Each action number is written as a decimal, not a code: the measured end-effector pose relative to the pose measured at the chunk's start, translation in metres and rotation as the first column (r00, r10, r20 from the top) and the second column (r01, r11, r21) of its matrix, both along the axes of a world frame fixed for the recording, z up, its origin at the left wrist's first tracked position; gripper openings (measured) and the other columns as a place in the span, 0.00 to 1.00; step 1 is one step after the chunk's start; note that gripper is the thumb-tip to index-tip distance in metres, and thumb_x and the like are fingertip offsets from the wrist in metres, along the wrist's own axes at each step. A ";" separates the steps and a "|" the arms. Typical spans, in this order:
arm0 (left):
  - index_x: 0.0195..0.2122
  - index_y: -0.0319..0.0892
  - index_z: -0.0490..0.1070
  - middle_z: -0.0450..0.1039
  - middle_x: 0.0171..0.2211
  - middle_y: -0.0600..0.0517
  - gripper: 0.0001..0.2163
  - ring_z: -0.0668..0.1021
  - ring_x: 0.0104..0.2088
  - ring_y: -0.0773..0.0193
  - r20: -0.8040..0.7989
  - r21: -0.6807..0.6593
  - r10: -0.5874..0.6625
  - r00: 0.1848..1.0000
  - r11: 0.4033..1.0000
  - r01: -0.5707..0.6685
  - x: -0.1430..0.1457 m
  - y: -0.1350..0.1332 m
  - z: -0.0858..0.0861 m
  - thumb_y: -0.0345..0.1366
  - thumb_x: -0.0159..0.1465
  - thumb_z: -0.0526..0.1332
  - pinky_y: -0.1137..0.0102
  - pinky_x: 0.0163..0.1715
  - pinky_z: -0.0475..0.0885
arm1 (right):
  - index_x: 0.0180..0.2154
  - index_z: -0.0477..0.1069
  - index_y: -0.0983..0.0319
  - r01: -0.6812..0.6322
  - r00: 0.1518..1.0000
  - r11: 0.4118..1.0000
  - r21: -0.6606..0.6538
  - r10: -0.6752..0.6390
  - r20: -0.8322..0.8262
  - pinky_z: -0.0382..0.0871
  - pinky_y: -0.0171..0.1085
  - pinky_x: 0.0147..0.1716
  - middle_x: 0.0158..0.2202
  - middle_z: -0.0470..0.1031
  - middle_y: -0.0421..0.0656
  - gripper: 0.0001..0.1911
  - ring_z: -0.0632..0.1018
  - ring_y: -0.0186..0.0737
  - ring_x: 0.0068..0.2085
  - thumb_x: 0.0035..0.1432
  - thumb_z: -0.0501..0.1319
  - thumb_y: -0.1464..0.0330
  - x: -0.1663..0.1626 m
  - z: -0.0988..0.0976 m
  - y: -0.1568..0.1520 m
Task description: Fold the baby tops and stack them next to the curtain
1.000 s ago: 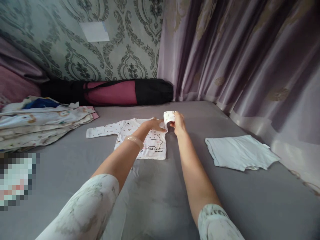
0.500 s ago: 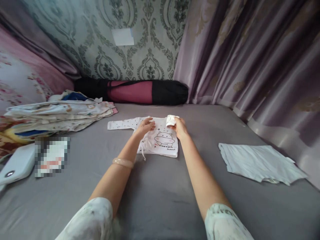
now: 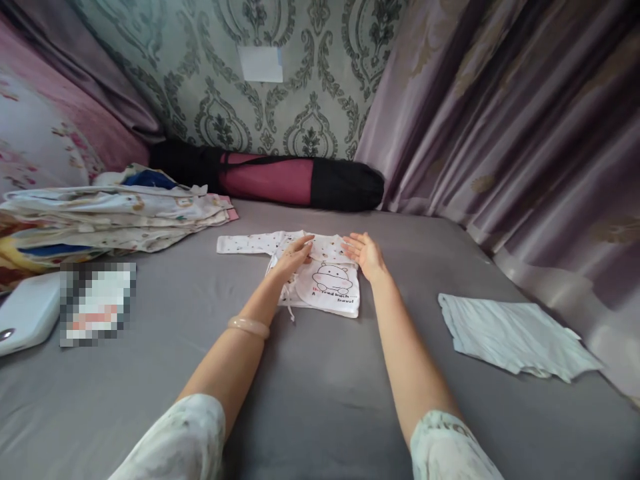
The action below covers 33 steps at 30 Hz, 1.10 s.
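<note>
A small white baby shirt [image 3: 330, 303] with a cartoon hippo print and tie strings lies flat on the grey bed sheet [image 3: 320, 393]. Its left sleeve stretches out sideways, while the right sleeve is folded inward across the chest. My left hand [image 3: 295, 257] rests at the shirt's left chest, fingers extended and slightly apart. At the right edge of the shirt, my right hand [image 3: 367, 255] is open beside the folded sleeve, its fingers spread and pointing inward. Whether its fingertips touch the cloth is hard to see.
A stack of folded clothes [image 3: 165, 217] lies at the left, near a white device [image 3: 33, 310] and a blurred packet [image 3: 97, 307]. To the right is a folded pale garment [image 3: 510, 333]. A black and maroon roll bag [image 3: 270, 180] lies along the patterned wall.
My right hand has let go of the sleeve, which now lies flat across the shirt's chest, and its fingers have spread. My left hand has stayed nearly in place. The camera view has shifted slightly.
</note>
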<state>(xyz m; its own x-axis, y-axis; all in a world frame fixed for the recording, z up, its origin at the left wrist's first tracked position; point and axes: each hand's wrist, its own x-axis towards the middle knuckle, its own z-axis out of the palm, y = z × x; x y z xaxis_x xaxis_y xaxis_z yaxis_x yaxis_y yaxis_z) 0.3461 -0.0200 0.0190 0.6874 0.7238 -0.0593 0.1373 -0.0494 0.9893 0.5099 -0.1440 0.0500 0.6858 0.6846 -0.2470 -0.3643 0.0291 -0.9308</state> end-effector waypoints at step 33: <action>0.55 0.50 0.69 0.65 0.61 0.50 0.18 0.62 0.59 0.46 -0.533 0.634 0.189 0.824 0.734 0.242 0.003 -0.002 -0.007 0.37 0.66 0.51 0.51 0.54 0.61 | 0.69 0.43 0.68 0.278 0.297 0.568 -0.775 0.717 0.631 0.33 0.58 0.66 0.72 0.38 0.48 0.32 0.43 0.44 0.71 0.67 0.36 0.65 0.000 -0.043 -0.010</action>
